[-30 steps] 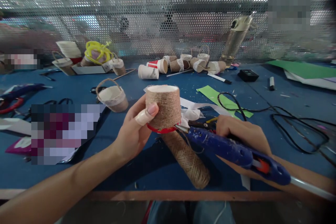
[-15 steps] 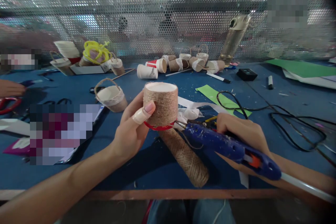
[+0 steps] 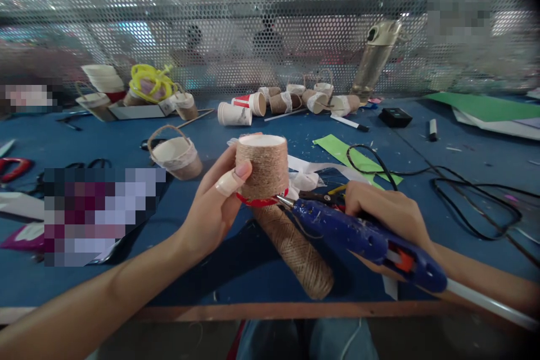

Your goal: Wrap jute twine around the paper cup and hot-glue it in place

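My left hand (image 3: 219, 197) grips a paper cup (image 3: 264, 171) wrapped in brown twine, its white inside facing up and a bare red band showing at the bottom. A bandage covers part of the thumb. My right hand (image 3: 383, 211) is closed around a blue hot glue gun (image 3: 350, 230) with a white glue stick in its rear. The gun's metal nozzle meets the red band at the cup's lower right. Below the cup, a roll of brown twine (image 3: 297, 253) lies slantwise on the table.
Left of the cup stands a small twine-handled basket (image 3: 179, 157). More cups (image 3: 236, 114) and small baskets line the back, beside a bottle (image 3: 373, 62). White ribbon (image 3: 312, 166), green paper (image 3: 350, 154) and a black cable (image 3: 476, 214) lie to the right. Red-handled scissors (image 3: 14, 169) sit far left.
The cup has shifted slightly right and tilted a little, and the glue gun's nozzle now sits over the red band. At the far left, another person's hand has left the red scissors.
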Demonstrator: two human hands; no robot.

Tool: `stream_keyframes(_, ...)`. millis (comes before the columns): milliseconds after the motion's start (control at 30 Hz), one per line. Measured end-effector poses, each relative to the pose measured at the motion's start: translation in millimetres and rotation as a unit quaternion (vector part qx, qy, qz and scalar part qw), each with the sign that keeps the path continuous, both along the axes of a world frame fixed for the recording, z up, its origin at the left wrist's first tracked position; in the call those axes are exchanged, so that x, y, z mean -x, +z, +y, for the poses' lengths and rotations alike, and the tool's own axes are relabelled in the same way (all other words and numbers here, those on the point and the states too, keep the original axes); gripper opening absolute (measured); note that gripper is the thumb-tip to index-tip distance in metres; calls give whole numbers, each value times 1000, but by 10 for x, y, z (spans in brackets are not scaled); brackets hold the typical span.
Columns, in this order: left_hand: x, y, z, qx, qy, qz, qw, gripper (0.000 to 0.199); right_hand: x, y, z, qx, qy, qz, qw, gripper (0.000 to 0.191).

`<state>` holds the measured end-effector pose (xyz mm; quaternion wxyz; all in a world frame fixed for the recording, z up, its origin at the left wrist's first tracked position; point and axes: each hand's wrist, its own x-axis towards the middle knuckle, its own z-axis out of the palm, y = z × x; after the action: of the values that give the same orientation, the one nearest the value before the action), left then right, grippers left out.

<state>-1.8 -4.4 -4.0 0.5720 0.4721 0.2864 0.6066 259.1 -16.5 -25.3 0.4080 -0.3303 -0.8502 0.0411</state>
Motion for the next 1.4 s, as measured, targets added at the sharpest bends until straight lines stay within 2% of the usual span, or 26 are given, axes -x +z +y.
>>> stream_keyframes(167, -4, -8, 3, 3, 10, 15, 1000, 41, -4, -25, 5, -51, 11, -13, 999, 24)
stream_keyframes(367, 2, 22, -15, -3, 17, -9, 1000, 27, -18, 101, -70, 39, -8, -18, 999, 27)
stream_keyframes(600, 10, 30, -23, -2, 24, -15, 1000, 34, -33, 113, -75, 52, -2, -14, 999, 31)
stream_keyframes(867, 2, 37, -22, -2, 25, -31, 999, 28, -51, 99, -65, 69, -3, -9, 998, 32)
stream_keyframes(1067, 0, 17, -22, -20, 7, -24, 999, 23, -24, 72, -53, -5, 35, -2, 999, 24)
stream_keyframes(1233, -1, 37, -23, -17, 21, -26, 999, 23, -33, 106, -87, 52, 4, -15, 999, 28)
stream_keyframes(1400, 5, 37, -18, -24, 26, -29, 999, 21, -48, 114, -96, 68, -13, -12, 997, 31)
